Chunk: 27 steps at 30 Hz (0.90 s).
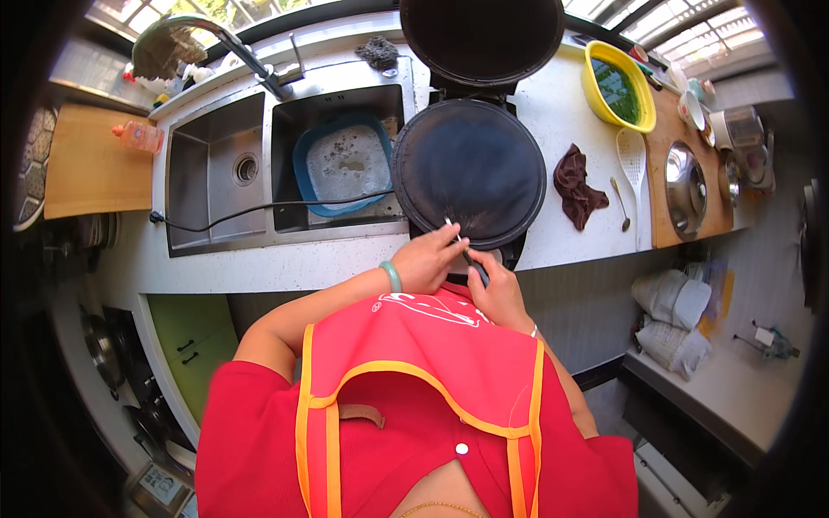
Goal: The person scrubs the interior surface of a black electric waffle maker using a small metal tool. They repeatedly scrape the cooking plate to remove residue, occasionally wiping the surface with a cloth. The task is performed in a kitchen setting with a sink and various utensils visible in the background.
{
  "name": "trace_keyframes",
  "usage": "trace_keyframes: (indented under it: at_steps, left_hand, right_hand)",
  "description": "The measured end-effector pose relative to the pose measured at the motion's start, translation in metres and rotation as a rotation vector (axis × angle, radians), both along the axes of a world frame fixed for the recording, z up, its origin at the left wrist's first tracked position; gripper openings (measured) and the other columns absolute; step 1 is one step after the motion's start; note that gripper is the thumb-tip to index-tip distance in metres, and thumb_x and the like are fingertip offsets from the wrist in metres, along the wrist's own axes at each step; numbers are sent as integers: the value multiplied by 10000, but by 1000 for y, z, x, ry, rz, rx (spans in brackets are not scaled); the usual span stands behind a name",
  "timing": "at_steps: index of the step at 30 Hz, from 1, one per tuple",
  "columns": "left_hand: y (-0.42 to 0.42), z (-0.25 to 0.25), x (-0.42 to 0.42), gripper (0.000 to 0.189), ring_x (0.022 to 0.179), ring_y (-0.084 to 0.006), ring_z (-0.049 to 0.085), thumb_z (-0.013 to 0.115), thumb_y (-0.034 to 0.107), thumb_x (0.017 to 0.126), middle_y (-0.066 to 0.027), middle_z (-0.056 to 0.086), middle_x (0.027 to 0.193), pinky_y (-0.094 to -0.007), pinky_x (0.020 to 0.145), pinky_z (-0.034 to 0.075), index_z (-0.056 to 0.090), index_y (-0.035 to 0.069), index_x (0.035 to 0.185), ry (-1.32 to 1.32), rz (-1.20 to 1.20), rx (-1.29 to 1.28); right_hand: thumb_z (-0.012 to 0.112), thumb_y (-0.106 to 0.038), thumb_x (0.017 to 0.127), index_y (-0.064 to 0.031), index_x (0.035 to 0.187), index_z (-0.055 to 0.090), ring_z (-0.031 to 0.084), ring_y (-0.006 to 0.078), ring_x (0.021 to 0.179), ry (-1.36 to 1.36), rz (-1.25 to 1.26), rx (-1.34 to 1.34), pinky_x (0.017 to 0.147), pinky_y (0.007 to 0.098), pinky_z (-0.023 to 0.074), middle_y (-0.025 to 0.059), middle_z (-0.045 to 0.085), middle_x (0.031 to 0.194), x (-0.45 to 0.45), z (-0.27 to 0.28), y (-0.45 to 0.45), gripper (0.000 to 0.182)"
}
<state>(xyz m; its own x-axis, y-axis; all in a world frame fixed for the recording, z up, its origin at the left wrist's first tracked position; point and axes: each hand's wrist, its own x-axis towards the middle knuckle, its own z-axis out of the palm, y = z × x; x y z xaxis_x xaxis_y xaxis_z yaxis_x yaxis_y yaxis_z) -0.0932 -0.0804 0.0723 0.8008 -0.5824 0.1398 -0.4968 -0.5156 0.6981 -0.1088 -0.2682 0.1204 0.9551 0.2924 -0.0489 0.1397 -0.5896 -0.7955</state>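
In front of me stands an electric griddle with a round black lower plate [469, 168], its round lid [482, 35] raised behind it. Pale scratch-like marks show near the plate's front edge. My right hand [499, 291] grips the dark handle of a slim metal-ended tool [476, 267], its tip at those marks; whether it is a knife or a scraper cannot be told. The fingers of my left hand [424, 262] are closed about the tool's metal part, close to the plate's rim. A green bangle [390, 277] circles my left wrist.
A black power cord [259, 207] crosses the double sink [217, 243] from the griddle. A blue basin [301, 162] of sudsy water sits inside the sink. To the right lie a brown cloth [576, 188], a spoon [620, 204], a slotted turner [631, 152] and a yellow basin [589, 84] of leaves.
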Motion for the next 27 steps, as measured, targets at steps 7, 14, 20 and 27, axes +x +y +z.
trace_keyframes:
  at_steps: [7, 14, 20, 27]
  left_hand:
    - [4, 11, 0, 506, 1147, -402, 485, 582, 28, 733, -282, 434, 1278, -407, 949, 425, 492, -28, 1228, -9, -77, 23]
    - [7, 15, 18, 508, 1179, -392, 473, 566, -7, 739, -272, 414, 1320, -394, 967, 423, 493, -13, 1242, 94, -108, 88]
    - [2, 13, 33, 507, 1141, -412, 490, 573, 13, 722, -293, 443, 1266, -397, 955, 428, 496, -38, 1221, 56, -77, 117]
    - [-5, 12, 18, 526, 1147, -408, 487, 556, -9, 717, -286, 430, 1286, -397, 960, 421, 481, -45, 1236, 10, -107, 78]
  right_hand:
    - [566, -156, 845, -77, 1102, 549, 624, 344, 809, 22, 8, -37, 701, 415, 505, 151, 634, 926, -13, -9, -6, 270]
    - [532, -164, 860, -64, 1090, 546, 615, 361, 776, 21, -56, -32, 667, 433, 498, 164, 630, 881, -10, -11, 1, 251]
    - [539, -194, 856, -89, 1112, 540, 616, 359, 779, -45, -143, 35, 656, 462, 503, 154, 630, 864, 1, -19, 9, 277]
    - [524, -186, 864, -82, 1111, 537, 612, 372, 780, -21, -108, -39, 657, 460, 497, 161, 625, 872, -8, -10, -3, 268]
